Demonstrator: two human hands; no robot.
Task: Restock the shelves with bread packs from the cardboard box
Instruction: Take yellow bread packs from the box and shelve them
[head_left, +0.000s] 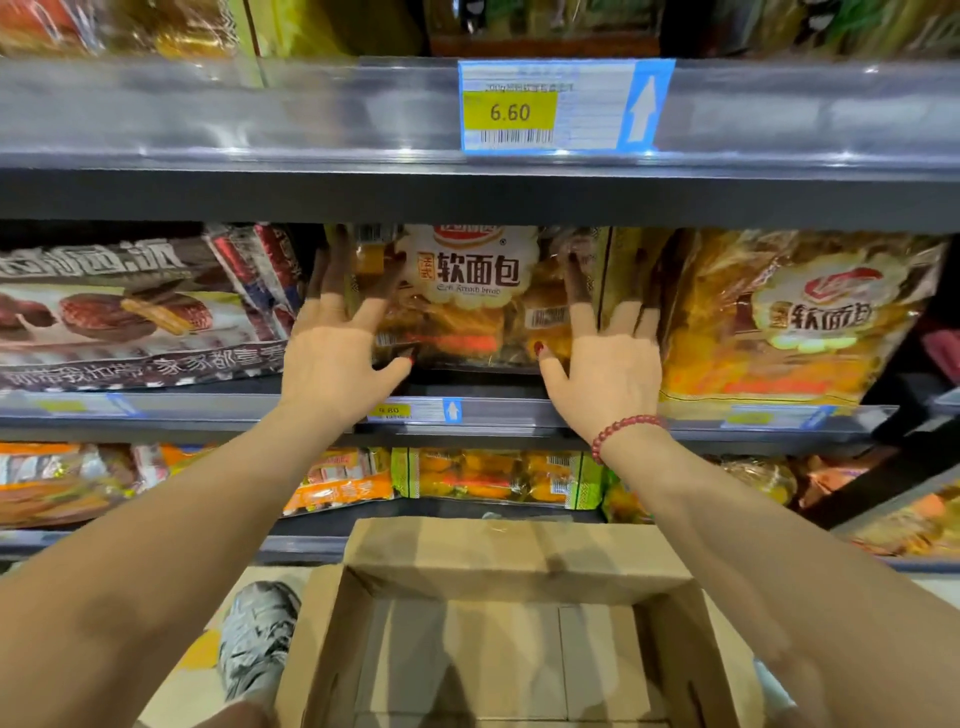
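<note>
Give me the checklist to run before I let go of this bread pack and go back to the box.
1. Bread pack upright on the middle shelf, label facing out: ok.
2. Left hand and right hand flat against the pack's two sides, fingers straight, easy to pull away: ok.
3. Pack's bottom edge seated behind the shelf lip: cannot tell, as it is in shadow.
4. Neighbouring yellow pack on the right standing upright, not knocked over: ok.
5. More packs left in the cardboard box: not ok. Its visible inside shows only bare cardboard.
</note>
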